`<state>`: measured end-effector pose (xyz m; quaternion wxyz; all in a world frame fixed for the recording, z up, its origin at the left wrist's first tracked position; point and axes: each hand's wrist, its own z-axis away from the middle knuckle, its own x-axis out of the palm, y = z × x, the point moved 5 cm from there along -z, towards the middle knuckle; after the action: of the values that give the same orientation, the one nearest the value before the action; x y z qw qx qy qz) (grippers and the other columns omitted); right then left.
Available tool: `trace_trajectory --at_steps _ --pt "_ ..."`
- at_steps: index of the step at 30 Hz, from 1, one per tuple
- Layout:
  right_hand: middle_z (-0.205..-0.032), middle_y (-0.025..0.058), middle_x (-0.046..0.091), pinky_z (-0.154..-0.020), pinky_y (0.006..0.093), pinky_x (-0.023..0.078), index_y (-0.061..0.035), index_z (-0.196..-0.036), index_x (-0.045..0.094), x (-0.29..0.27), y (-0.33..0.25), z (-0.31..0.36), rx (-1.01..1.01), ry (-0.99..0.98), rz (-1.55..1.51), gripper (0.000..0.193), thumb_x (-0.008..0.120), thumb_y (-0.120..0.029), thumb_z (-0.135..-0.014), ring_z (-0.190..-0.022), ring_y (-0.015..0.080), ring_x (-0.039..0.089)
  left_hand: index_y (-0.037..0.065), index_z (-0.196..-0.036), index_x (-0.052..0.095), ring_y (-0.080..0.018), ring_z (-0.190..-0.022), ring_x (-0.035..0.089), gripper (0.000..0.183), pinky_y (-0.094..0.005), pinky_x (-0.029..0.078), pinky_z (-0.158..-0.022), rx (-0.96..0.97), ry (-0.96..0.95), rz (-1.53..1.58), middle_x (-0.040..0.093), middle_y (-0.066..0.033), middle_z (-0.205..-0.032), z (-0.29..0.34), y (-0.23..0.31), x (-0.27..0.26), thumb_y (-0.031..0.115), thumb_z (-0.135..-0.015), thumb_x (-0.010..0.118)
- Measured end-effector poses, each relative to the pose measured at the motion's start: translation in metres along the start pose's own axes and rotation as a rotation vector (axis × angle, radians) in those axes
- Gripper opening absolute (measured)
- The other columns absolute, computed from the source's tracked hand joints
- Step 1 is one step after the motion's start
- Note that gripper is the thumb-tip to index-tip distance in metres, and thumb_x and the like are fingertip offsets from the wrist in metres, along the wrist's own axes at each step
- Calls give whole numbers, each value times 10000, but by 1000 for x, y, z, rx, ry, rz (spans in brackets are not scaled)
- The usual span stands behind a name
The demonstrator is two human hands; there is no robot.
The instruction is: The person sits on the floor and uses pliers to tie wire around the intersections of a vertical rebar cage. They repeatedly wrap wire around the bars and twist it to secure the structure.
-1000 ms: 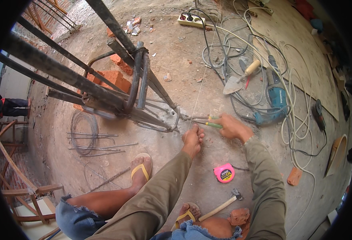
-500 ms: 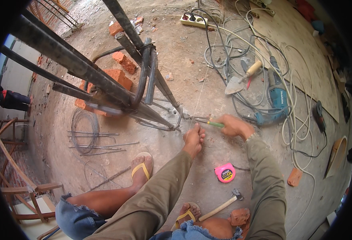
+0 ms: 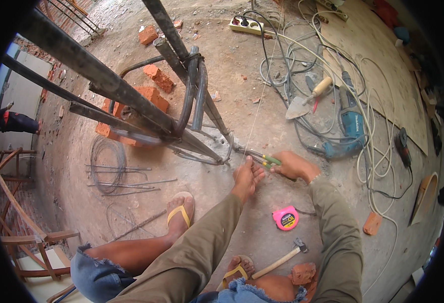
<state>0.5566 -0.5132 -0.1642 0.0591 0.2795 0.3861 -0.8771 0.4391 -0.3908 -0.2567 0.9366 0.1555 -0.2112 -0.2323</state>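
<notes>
My right hand (image 3: pixel 294 165) is closed around green-and-yellow handles of a pair of pincers (image 3: pixel 270 160), whose jaws reach left to the foot of the steel rebar cage (image 3: pixel 201 96). The jaws meet the cage at a lower corner near a stirrup; what they bite there is too small to make out. Just below the pincers is my left hand (image 3: pixel 247 178), thumb up and fingers curled, pinching a thin white string (image 3: pixel 258 103) that runs up toward the far edge. The cage's bars lean up to the far left from a rough concrete patch.
Orange bricks (image 3: pixel 153 98) lie behind the cage, with coiled tie wire (image 3: pixel 107 164) to its left. Nearer me are a pink tape measure (image 3: pixel 285 218) and a hammer (image 3: pixel 277 261). Cables, a trowel (image 3: pixel 302 103), a teal power tool (image 3: pixel 352 123) and a power strip (image 3: pixel 245 25) spread rightward.
The pincers' two handles have spread apart, and my right hand has shifted slightly down. My left hand's fingers have loosened a little. The view has moved slightly.
</notes>
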Motion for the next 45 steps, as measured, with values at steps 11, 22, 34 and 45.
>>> trace_trajectory --at_steps 11,22,34,45 --pt "-814 55 660 -571 271 481 -45 -1026 651 44 19 2 125 -339 -883 364 774 -338 -847 -699 149 657 46 -1114 452 -268 -1016 578 253 -489 531 -928 -3 -151 305 550 -121 -1098 5 9 36 291 -1050 455" --pt "-921 192 674 -820 499 512 -25 -1119 575 62 -27 36 203 427 320 327 613 -272 -907 -911 394 670 1 -1112 457 -207 -644 547 196 -382 485 -550 100 399 46 548 -119 -872 -13 6 47 182 -1035 454" --pt "-835 195 662 -719 419 518 5 -1060 601 50 7 12 171 -73 -448 265 662 -205 -911 -785 338 663 51 -1212 518 -266 -1027 597 387 -436 475 -891 44 -60 160 599 -103 -1099 -14 9 23 307 -951 646" --pt "-901 146 631 -695 396 491 -27 -936 653 37 8 43 3 690 -194 272 808 -139 -742 -810 318 628 37 -1186 477 -300 -1015 624 388 -447 519 -853 137 -72 106 596 -120 -1092 -16 9 24 254 -931 673"
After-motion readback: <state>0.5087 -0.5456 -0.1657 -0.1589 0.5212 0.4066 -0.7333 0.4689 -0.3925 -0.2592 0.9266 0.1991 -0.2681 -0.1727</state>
